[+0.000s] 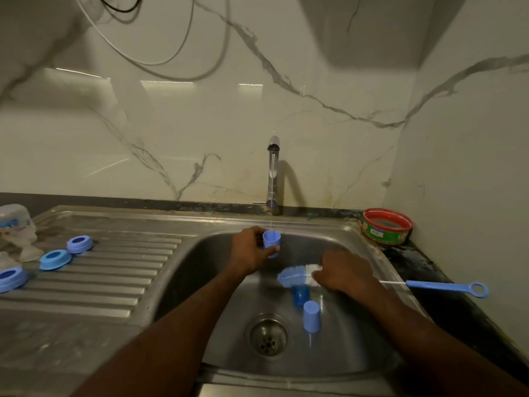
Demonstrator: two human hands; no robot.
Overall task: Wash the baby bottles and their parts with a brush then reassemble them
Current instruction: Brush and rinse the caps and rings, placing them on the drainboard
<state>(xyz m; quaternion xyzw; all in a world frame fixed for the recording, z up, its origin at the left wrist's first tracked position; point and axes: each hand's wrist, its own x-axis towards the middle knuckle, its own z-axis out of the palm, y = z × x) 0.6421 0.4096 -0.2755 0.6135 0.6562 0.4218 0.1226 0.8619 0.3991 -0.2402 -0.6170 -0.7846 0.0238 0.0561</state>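
Observation:
My left hand point(250, 250) holds a light blue bottle cap point(272, 242) mouth-up under a thin stream of water from the tap point(273, 173). My right hand point(343, 272) grips the bottle brush point(297, 276) just behind its blue and white bristles, and the blue handle point(446, 287) sticks out to the right over the counter. Two more blue caps point(311, 316) point(300, 295) lie in the sink point(355, 247) near the drain point(268, 335). On the drainboard at the left sit three blue screw rings point(80, 243) point(55, 259) point(11, 278).
A clear bottle point(14, 217) and clear teats point(28, 250) lie at the far left of the drainboard point(114, 282). A red and green tub of dish soap point(387, 226) stands on the dark counter right of the sink. The marble wall rises behind.

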